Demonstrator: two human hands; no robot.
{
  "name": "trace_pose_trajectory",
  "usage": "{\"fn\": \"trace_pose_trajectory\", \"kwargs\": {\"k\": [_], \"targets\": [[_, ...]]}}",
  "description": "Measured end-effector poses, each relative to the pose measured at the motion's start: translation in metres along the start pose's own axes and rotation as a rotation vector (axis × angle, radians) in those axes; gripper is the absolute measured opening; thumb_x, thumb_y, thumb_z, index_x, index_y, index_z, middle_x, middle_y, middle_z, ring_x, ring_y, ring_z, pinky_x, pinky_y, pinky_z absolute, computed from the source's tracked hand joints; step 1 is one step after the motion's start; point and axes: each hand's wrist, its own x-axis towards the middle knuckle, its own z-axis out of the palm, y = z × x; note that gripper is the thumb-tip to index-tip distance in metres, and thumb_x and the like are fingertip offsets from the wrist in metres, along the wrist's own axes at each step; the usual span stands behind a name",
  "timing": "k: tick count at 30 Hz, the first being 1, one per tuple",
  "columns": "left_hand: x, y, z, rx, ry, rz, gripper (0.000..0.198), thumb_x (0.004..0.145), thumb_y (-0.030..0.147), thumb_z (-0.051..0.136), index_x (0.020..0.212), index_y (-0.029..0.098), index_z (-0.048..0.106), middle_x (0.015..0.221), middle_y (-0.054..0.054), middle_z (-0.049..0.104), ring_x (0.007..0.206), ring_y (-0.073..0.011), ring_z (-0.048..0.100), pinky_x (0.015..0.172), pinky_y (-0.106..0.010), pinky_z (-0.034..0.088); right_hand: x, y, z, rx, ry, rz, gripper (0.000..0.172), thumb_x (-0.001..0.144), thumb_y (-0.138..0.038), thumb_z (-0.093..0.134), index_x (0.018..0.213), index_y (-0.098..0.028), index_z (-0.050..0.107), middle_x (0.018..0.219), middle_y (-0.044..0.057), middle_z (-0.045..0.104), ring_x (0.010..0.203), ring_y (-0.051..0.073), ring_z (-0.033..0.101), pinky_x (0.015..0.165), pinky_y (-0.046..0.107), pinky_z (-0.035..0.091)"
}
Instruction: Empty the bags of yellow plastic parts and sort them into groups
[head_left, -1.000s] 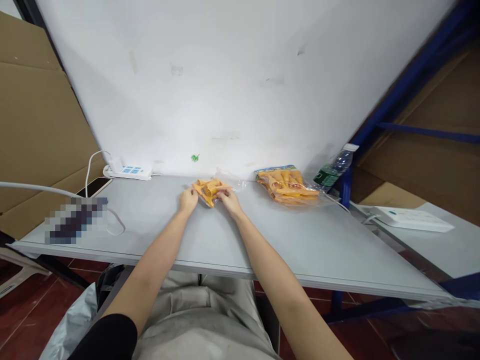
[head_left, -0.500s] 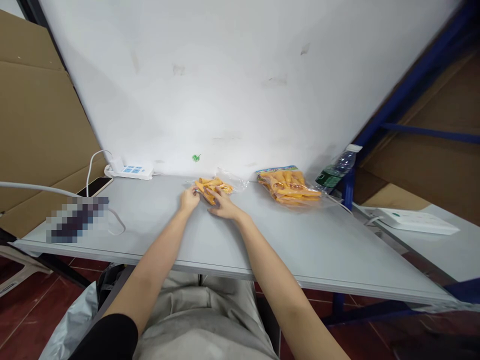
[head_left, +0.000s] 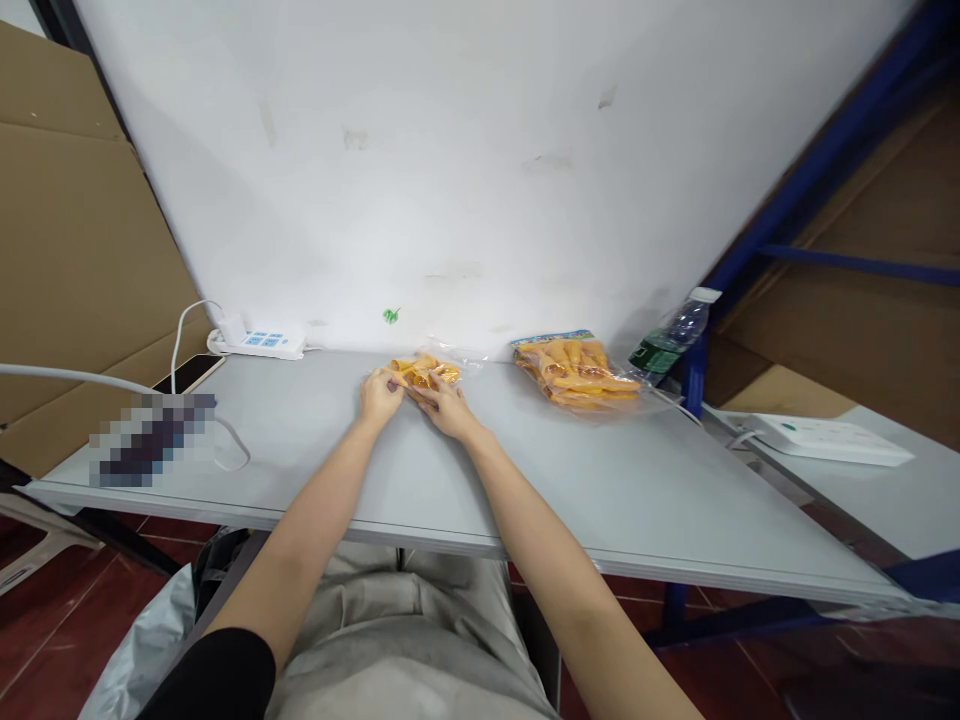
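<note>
In front of me on the grey table lies a small heap of limp orange pieces (head_left: 426,370), partly inside a clear plastic bag (head_left: 461,352); what exactly they are, I cannot make out. My left hand (head_left: 381,397) is closed at the heap's left side, its fingertips pinching an edge of an orange piece. My right hand (head_left: 450,408) presses its bent fingers onto the near right side of the same heap, thumb close below. To the right rests a larger clear bag of orange pieces (head_left: 574,370) with a blue patterned header, apart from both hands.
A plastic bottle (head_left: 675,335) leans by the blue frame at the right. At the left are a white power strip (head_left: 264,344), a phone (head_left: 191,373), cables and a pixelated item (head_left: 154,440). A white wall (head_left: 450,180) rises behind the table (head_left: 300,450).
The orange piece between my hands has been drawn down flatter onto the heap. My right hand has moved slightly left and its fingers have closed in on the orange pieces.
</note>
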Motion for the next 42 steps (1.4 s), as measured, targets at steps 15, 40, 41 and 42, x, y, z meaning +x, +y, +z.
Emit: {"fn": "trace_pose_trajectory", "kwargs": {"k": [15,40,41,42], "targets": [[0.007,-0.019,-0.004,0.196,-0.065,-0.129,0.030,0.084,0.022,0.057,0.110,0.029,0.070,0.148,-0.007,0.047,0.140,-0.0293,0.035,0.112,-0.055,0.026,-0.001,-0.008,-0.017,0.020,0.115,-0.162,0.055,0.079,-0.001,0.046,0.122,-0.027,0.068,0.146,0.004,0.049,0.131,0.023,0.050,0.111,0.043,0.038],[0.067,0.044,-0.071,-0.661,-0.345,-0.118,0.024,0.088,0.018,0.057,0.111,0.013,0.056,0.104,-0.011,0.068,0.063,-0.0115,0.067,0.059,-0.027,0.055,0.054,-0.030,-0.092,0.676,0.542,0.142,0.023,0.082,-0.039,0.062,0.083,-0.018,0.072,0.087,0.004,0.074,0.088,0.023,0.071,0.083,0.035,0.056],[0.066,0.043,-0.068,-0.667,-0.360,-0.100,0.028,0.085,0.018,0.061,0.112,0.013,0.057,0.105,-0.011,0.067,0.065,-0.0115,0.067,0.061,-0.027,0.056,0.051,-0.028,-0.089,0.661,0.561,0.136,0.024,0.082,-0.040,0.061,0.083,-0.018,0.072,0.087,0.004,0.074,0.090,0.023,0.071,0.084,0.036,0.055],[0.064,0.042,-0.064,-0.671,-0.367,-0.085,0.032,0.083,0.019,0.065,0.114,0.014,0.058,0.108,-0.011,0.067,0.066,-0.0114,0.068,0.062,-0.028,0.057,0.048,-0.026,-0.087,0.657,0.566,0.131,0.025,0.082,-0.041,0.061,0.084,-0.019,0.072,0.088,0.004,0.075,0.092,0.024,0.070,0.085,0.037,0.055]]}}
